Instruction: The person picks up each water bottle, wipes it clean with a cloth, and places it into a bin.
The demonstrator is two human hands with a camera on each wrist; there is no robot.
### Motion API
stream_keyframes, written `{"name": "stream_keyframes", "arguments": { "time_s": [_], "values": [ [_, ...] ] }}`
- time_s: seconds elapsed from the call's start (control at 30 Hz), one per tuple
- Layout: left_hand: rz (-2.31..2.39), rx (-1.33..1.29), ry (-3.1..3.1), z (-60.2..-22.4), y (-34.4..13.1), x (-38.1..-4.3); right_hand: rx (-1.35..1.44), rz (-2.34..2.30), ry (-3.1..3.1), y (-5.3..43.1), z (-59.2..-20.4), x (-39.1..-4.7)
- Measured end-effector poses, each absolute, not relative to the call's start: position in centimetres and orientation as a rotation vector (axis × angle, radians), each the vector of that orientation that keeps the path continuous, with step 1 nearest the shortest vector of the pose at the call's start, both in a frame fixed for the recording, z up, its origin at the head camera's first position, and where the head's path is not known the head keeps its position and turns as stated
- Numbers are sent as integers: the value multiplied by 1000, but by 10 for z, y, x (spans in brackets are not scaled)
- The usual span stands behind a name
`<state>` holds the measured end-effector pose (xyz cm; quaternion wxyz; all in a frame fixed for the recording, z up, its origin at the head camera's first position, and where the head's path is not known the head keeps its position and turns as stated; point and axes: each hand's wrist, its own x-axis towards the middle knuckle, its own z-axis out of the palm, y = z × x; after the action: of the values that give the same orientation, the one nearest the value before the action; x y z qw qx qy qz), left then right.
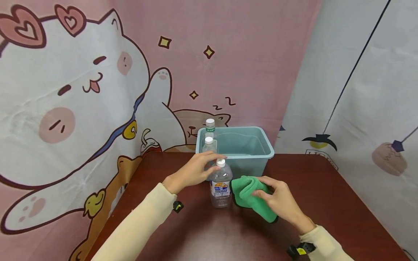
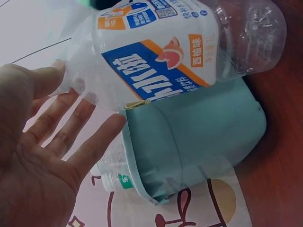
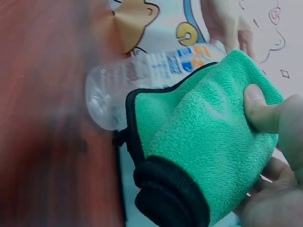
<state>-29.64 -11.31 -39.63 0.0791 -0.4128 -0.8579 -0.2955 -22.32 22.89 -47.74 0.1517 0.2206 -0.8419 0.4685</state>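
Observation:
A clear plastic bottle [image 1: 221, 195] with a white cap and a blue, white and orange label stands upright on the table. My left hand [image 1: 196, 168] holds it near the top, thumb and fingers about the neck and cap. In the left wrist view the thumb touches the shoulder of the bottle [image 2: 161, 56], and the outer fingers extend fairly straight. My right hand [image 1: 282, 199] grips a folded green towel [image 1: 251, 192] with black edging, its thumb pressing on the plush side. In the right wrist view the towel [image 3: 203, 127] covers part of the bottle.
Behind the bottle stands a light blue plastic bin [image 1: 269, 154]. Two more clear bottles with white caps, a nearer one [image 1: 209, 145] and a farther one [image 1: 210, 127], stand at its left side. A cartoon-printed curtain [image 1: 248, 65] hangs behind the dark red table [image 1: 310, 188].

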Motion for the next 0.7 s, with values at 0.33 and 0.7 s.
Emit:
{"name": "stream_keyframes", "arguments": {
  "time_s": [0.33,0.7],
  "values": [
    [-976,-1242,-2558,-401,-123,-285,525,1405,-2350,227,-471,-240],
    [-955,-1269,-2509,-404,-119,-278,648,1496,-2392,178,-475,-245]
  ]
}}
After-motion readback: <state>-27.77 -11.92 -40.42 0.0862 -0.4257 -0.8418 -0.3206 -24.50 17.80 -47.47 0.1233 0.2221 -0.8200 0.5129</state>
